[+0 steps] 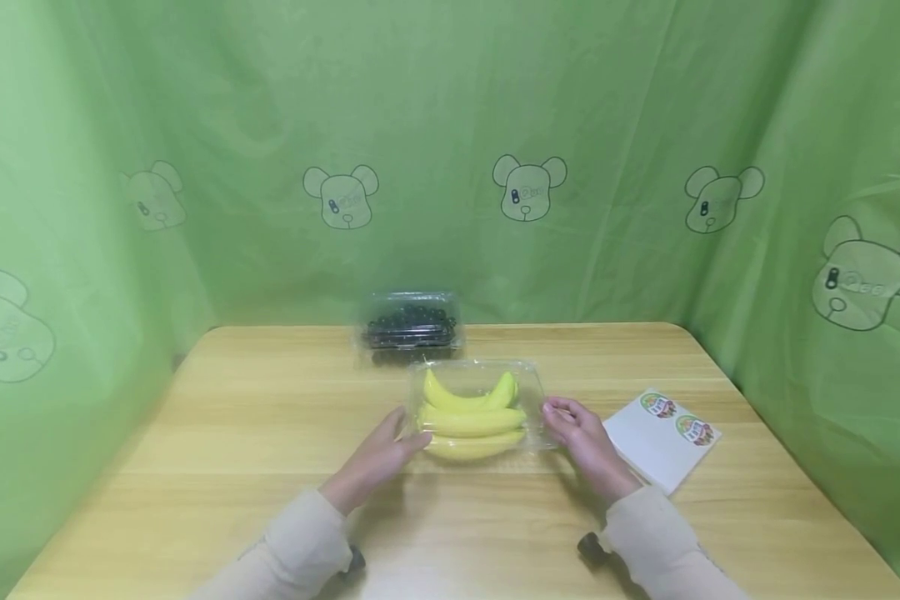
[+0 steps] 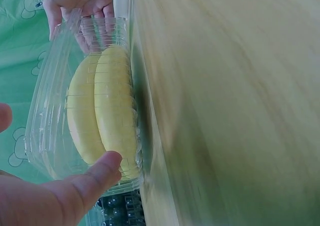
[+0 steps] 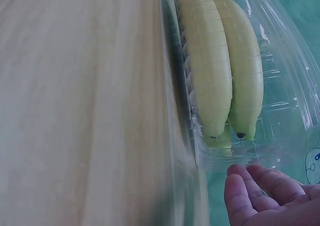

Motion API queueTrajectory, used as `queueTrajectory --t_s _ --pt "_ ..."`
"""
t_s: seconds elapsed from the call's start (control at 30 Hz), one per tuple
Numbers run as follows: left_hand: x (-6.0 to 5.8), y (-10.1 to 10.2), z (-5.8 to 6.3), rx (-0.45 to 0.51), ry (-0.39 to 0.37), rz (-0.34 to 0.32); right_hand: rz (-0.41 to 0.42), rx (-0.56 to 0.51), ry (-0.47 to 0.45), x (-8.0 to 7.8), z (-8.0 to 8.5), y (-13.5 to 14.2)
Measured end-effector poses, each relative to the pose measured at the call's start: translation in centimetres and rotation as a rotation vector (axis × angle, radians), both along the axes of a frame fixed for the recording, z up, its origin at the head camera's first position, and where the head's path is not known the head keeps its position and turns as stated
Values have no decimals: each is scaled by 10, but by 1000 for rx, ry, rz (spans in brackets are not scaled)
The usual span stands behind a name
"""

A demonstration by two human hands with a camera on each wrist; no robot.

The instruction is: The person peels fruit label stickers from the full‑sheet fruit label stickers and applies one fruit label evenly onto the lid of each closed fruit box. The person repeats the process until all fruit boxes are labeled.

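Note:
A clear plastic clamshell box (image 1: 536, 383) with several yellow bananas (image 1: 472, 421) inside stands at mid-table between both hands. My left hand (image 1: 378, 454) is at its left end, the thumb (image 2: 102, 168) extended against the banana side and the other fingers spread, mostly out of the left wrist view. At the opposite end is my right hand (image 1: 581, 437), its fingers (image 3: 272, 183) nearly straight and close to the end wall; whether they touch it cannot be told. In the right wrist view the bananas (image 3: 245, 70) show through the ribbed plastic.
Behind the banana box, a second clear box (image 1: 412, 329) holds dark round fruit like grapes. To the right of the right hand lies a white sheet or pad (image 1: 656, 442) with two round colourful stickers (image 1: 693, 431). Green curtains (image 1: 435, 100) surround the wooden table (image 1: 217, 433).

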State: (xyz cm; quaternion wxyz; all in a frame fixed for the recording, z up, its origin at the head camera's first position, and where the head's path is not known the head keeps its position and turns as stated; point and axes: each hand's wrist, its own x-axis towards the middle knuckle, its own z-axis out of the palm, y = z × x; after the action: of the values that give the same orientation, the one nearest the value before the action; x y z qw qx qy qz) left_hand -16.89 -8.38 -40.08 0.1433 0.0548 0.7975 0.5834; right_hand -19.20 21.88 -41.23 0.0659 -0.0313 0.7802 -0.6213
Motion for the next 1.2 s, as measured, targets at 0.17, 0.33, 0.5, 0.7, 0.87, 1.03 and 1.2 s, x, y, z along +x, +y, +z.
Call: queueTrajectory --t_s 0.17,0.33,0.5,0.7,0.87,1.03,1.2 --pt "1 1 0 -9 -3 -10 2 -9 -1 1 -1 2" --pt "2 3 0 -7 -6 -7 -2 -8 -6 2 -2 3" --pt "3 4 -2 -7 -9 -5 2 -12 -2 3 -4 4" --pt "4 3 -4 -6 -4 4 6 -13 -4 3 -5 3" --pt "4 2 -4 -23 7 12 -1 -14 -10 3 -5 2" --pt "4 1 -5 -37 14 20 17 -23 -9 2 -7 2" --pt "4 -1 -5 -47 29 27 20 -18 -6 0 -7 1"
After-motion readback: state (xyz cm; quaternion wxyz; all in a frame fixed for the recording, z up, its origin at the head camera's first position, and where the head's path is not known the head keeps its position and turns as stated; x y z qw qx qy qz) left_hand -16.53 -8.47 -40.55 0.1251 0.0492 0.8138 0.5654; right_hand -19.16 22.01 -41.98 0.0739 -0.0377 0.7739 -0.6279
